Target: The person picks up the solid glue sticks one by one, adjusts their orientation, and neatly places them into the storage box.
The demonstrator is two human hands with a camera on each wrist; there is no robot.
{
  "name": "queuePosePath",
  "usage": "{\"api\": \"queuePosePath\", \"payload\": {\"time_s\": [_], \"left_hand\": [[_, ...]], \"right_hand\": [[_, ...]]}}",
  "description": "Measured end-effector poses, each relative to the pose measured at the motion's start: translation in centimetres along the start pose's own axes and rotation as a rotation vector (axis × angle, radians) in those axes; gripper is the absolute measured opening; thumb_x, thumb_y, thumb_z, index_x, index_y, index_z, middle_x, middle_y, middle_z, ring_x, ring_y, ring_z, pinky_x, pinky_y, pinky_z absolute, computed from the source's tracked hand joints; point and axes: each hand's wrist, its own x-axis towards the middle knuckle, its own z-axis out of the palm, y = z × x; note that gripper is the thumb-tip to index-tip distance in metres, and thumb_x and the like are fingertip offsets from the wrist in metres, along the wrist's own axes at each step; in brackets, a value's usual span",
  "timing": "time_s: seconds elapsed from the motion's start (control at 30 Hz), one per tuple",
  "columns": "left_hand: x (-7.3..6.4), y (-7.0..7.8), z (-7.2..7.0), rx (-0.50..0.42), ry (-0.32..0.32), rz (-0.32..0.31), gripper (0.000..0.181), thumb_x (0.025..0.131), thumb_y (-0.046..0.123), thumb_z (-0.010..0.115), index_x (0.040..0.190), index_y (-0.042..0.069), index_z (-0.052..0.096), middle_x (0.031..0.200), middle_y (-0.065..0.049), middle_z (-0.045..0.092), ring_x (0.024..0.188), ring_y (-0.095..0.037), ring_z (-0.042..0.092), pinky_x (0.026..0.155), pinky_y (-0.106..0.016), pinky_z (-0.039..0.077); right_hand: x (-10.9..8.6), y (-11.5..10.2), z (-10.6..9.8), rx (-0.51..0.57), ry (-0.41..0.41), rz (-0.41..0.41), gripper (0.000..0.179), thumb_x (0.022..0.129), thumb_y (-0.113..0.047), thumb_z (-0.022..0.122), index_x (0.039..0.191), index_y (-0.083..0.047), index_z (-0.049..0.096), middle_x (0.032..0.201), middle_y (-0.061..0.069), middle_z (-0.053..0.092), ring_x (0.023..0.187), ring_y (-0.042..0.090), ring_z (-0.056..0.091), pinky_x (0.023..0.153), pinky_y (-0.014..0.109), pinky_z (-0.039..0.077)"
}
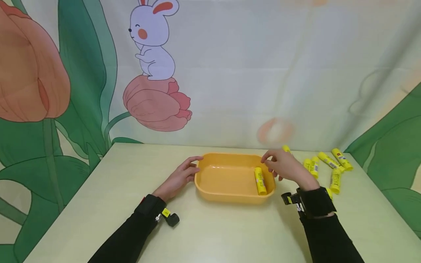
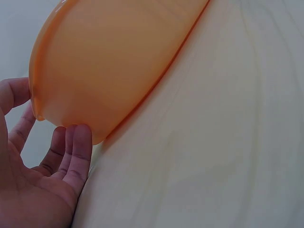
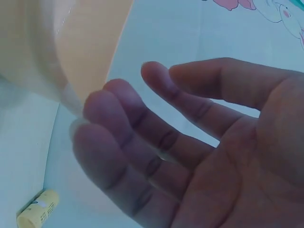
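My left hand (image 1: pixel 179 179) is at the left end of an orange-yellow plastic tray (image 1: pixel 227 198). In the left wrist view its fairly straight fingers (image 2: pixel 78 152) touch the tray's end wall, while the thumb reaches the rim. One yellow glue stick (image 1: pixel 260 181) lies inside the tray along its right side. Over the tray's right rim hovers my right hand (image 1: pixel 285 166), its fingers loosely bent and holding nothing. The right wrist view shows its thumb and index finger near each other, and the other fingertips (image 3: pixel 97 137) close by the tray wall (image 3: pixel 95 47).
Several more yellow glue sticks lie on the table right of the tray, among them one glue stick (image 1: pixel 336 181) nearer the front and another glue stick (image 1: pixel 342 159) at the back. Behind the pale table (image 1: pixel 230 233) hangs a printed curtain (image 1: pixel 230 91) with a rabbit and tulips.
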Motion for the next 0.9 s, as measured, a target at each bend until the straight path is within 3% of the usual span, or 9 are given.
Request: {"api": "queuePosePath", "payload": {"time_s": [0.43,0.9], "left_hand": [[-0.4,0.0,-0.4,-0.004,0.0,-0.011,0.043,0.11,0.022,0.052,0.153,0.021,0.045,0.135,-0.018,0.042,0.115,-0.031,0.055,0.096,-0.029,0.053],[0.0,0.1,-0.2,-0.009,-0.019,0.003,0.044,0.11,0.023,0.052,0.154,0.021,0.045,0.136,-0.019,0.042,0.116,-0.031,0.054,0.096,-0.028,0.053]], "right_hand": [[0.0,0.5,-1.6,-0.034,0.005,0.032,0.028,0.107,-0.012,0.053,0.126,0.007,0.061,0.082,0.011,0.061,0.065,0.022,0.058,0.06,0.035,0.056],[-2.5,4.3,-6.7,0.018,0.099,0.104,0.037,0.11,-0.016,0.046,0.135,0.009,0.054,0.093,0.015,0.065,0.076,0.025,0.063,0.064,0.035,0.058]]}}
